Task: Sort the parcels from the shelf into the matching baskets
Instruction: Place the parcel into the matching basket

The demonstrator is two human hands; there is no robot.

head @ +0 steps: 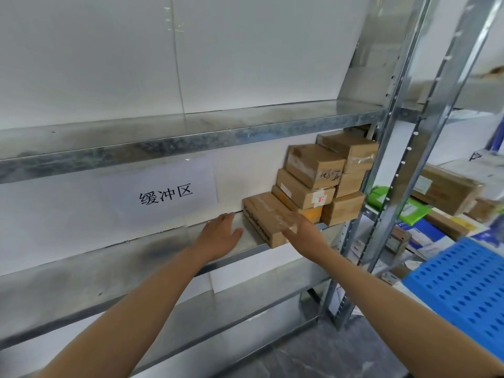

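- A blue basket [463, 290] with a perforated wall sits nearest, at the lower right, beside the right forearm.
- Both bare forearms reach up from the bottom edge to the middle board of the metal shelf [122, 255].
- The left hand [221, 236] is released, fingers straight and together, palm down on the bare board just left of a flat parcel [261, 214]. Whether the thumb touches the parcel cannot be told.
- The right hand [298, 227] is released too, fingers stretched out over the near right corner of the same parcel. It is blurred, so contact is uncertain.
- The flat parcel, brown cardboard with dark print along its side, lies at the board's front edge.
- Behind it and to the right stands a stack of parcels [313, 170], brown cartons piled beside the upright [392, 148].
- On the white back panel a paper sign [163, 195] reads 缓冲区.
- Past the upright lie green packets [381, 197] and more cartons [447, 192].
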